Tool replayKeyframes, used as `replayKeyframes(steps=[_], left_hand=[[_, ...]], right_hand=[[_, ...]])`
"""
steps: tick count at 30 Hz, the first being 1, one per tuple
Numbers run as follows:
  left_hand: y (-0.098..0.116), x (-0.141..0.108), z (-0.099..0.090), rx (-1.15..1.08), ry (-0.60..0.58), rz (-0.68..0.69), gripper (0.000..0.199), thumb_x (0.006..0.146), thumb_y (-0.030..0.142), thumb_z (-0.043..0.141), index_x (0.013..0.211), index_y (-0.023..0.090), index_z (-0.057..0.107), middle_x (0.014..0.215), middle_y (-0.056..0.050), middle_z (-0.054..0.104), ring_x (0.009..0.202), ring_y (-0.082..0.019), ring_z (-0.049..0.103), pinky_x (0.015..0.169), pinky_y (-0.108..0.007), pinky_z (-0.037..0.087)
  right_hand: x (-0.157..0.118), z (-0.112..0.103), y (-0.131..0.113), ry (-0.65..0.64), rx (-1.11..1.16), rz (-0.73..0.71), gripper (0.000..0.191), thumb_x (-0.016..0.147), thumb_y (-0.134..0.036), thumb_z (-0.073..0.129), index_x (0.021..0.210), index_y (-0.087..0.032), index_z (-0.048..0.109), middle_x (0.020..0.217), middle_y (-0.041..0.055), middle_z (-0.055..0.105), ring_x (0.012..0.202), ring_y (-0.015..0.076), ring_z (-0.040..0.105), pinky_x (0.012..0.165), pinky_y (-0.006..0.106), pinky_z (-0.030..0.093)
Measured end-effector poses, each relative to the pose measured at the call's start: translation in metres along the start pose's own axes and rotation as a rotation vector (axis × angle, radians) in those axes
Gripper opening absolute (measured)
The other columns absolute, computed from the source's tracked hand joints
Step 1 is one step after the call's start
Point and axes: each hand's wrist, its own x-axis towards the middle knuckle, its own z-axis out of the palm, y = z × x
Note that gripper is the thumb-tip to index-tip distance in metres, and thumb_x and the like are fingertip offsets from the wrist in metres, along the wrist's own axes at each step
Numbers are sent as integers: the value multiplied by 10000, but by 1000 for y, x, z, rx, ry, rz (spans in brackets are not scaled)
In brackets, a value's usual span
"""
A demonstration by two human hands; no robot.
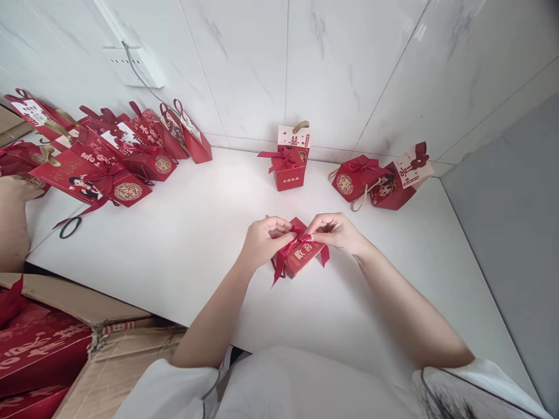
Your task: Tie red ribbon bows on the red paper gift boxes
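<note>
A small red gift box with pale Chinese characters lies on the white table before me. A dark red ribbon is tied in a bow across its top, its tails hanging over two sides. My left hand pinches the left part of the bow between thumb and fingers. On the other side, my right hand is closed on the ribbon close to the knot. The knot itself is partly covered by my fingertips.
Behind stands an upright red box; a hexagonal red box and a tagged box sit right. Several red gift boxes crowd the left. Another person's hand reaches in there. A black ring and cardboard carton are nearer.
</note>
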Motion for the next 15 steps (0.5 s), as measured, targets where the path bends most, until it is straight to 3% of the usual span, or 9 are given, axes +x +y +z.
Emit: replayKeyframes(steps=[5,9,12,15], left_hand=[[-1,-2,4,77,-44,90,209,771,329,694,933,200,725,921,-64,744,811,-197,699,863,-406,553],[-3,-1,0,222,-63,223,125,810,279,642,878,222,730,784,-1,741,683,-143,678,1155,-518,294],[1,-3,-5,291,-131,280,149,840,240,582,902,230,717,795,11,737,710,-138,674,1203,-520,164],[6,-5,-8,296,-225,267,203,816,278,636,1011,229,666,843,3,735,786,-155,682,1204,-514,129]], right_hand=[[-2,9,-8,32,-181,-33,216,793,-393,722,811,-187,660,636,-25,575,509,87,399,481,247,315],[-3,15,-15,49,-224,-45,236,796,-353,711,922,-207,574,792,-9,619,565,89,439,523,236,353],[-4,18,-18,23,-260,-31,224,813,-322,685,974,-209,577,862,8,642,612,94,475,564,237,382],[-4,19,-17,64,-314,-17,186,813,-349,683,862,-193,595,778,-10,609,572,84,430,541,236,356]])
